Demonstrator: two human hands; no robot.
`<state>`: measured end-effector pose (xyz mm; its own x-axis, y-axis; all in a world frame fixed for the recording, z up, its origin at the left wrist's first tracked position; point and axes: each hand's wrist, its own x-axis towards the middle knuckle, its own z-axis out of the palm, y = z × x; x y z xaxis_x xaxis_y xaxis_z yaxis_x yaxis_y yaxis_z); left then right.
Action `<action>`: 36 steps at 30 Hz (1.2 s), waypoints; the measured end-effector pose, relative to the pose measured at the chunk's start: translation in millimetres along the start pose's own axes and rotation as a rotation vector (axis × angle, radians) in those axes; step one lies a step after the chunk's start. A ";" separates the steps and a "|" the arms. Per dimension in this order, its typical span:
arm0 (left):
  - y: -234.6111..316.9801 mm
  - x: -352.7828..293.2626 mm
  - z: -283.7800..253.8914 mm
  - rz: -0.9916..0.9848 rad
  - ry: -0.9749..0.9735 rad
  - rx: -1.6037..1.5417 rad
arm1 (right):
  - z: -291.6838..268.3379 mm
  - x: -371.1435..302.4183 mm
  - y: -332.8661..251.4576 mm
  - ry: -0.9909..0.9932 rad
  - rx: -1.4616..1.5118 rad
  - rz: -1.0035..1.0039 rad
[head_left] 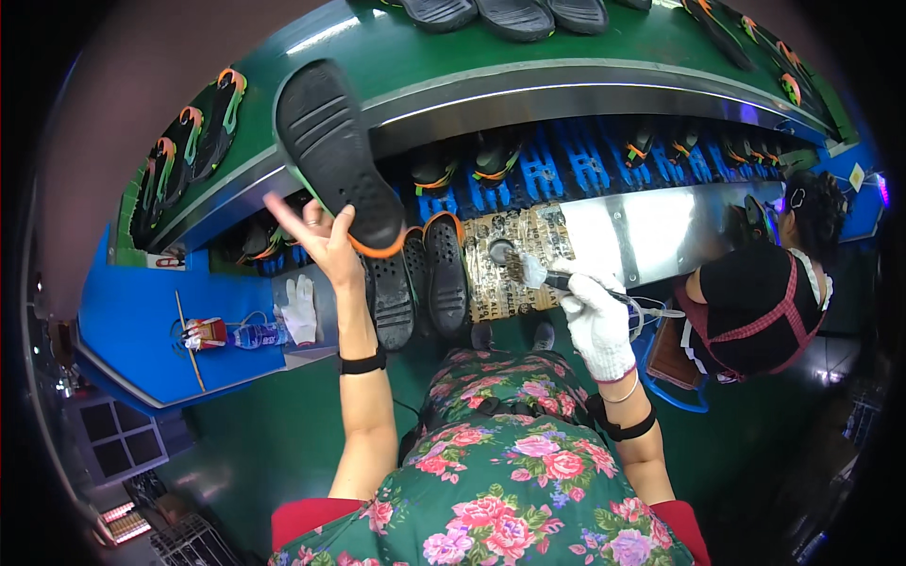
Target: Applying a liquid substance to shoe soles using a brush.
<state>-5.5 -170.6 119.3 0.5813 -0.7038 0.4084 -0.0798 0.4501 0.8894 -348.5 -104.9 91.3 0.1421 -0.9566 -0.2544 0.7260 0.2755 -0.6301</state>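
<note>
My bare left hand (328, 247) holds a black shoe sole (326, 132) by its near end, thumb on its face and index finger stretched out to the left. The sole is tilted up and shows grooves, small holes and an orange edge. In my white-gloved right hand (595, 316) is a brush (534, 273) with a dark handle and a whitish wrapping below the bristles. Its bristles point left, beside a small round dark dish (501, 252) on the worn, paper-covered board (528, 226). Several more black soles, among them one sole (445, 274), lie left of the board.
Ahead runs a green shelf (623, 42) carrying several soles. Beneath it are blue racks (538, 170) with shoe parts. A white glove (300, 309) and a plastic bottle (260, 335) lie on the blue table (123, 321). Another person (755, 302) sits at right, near a metal plate (642, 236).
</note>
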 end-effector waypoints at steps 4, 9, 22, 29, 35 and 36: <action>-3.8 -40.3 -12.2 -0.771 -0.253 -0.420 | 19.0 -9.7 -17.2 -0.073 0.215 0.071; -7.0 -99.0 -4.6 -1.428 -0.496 -0.981 | 61.2 -13.1 -26.8 -0.201 0.004 0.055; 24.0 -148.5 56.0 -1.141 -0.406 -1.153 | 100.3 3.3 -54.1 -0.335 -0.802 -0.669; 37.9 -146.1 82.2 -1.057 -0.356 -1.126 | 97.7 12.7 -57.8 -0.389 -1.077 -0.970; 46.5 -169.2 100.5 -0.984 -0.404 -0.745 | 86.6 24.8 -49.5 -0.417 -1.092 -1.066; 48.7 -172.8 103.9 -0.991 -0.422 -0.547 | 85.8 22.8 -47.3 -0.439 -1.103 -1.076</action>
<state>-193.9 -84.2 113.3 -0.1218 -0.9533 -0.2762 0.6636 -0.2852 0.6916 -322.0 -147.9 178.2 0.2239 -0.6401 0.7350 -0.1788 -0.7683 -0.6146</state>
